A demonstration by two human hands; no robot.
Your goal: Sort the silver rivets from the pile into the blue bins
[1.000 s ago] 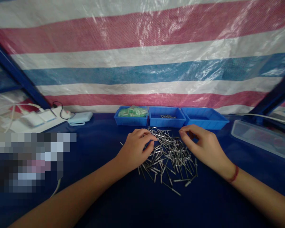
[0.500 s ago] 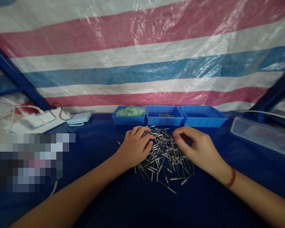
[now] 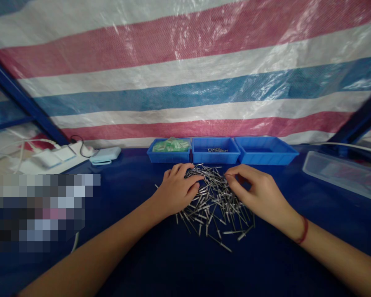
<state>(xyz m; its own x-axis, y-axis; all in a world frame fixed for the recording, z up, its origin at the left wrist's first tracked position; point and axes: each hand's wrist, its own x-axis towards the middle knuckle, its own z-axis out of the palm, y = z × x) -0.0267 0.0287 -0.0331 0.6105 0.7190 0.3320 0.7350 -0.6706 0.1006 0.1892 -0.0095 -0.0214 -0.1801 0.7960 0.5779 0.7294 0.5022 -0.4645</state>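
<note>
A loose heap of blind rivets (image 3: 214, 198), silvery with long thin stems, lies on the dark blue table. My left hand (image 3: 177, 187) rests over the heap's left side, fingers apart and index finger reaching across the rivets. At the right edge of the heap, my right hand (image 3: 255, 185) has thumb and index fingertip pressed together. Whatever may be between those fingertips is too small to make out. Behind the heap, a blue bin (image 3: 215, 157) has a few rivets in it.
Left of that bin stands another blue bin (image 3: 168, 157) with green-and-clear plastic packets; a third bin (image 3: 267, 159) is on its right. A clear plastic lid or tray (image 3: 343, 175) lies far right. A power strip (image 3: 58, 159) and a light-blue case (image 3: 105, 156) sit at left.
My left index finger has stretched slightly to the right over the rivets. My right hand keeps its pinch in nearly the same place. The whole view has shifted a little.
</note>
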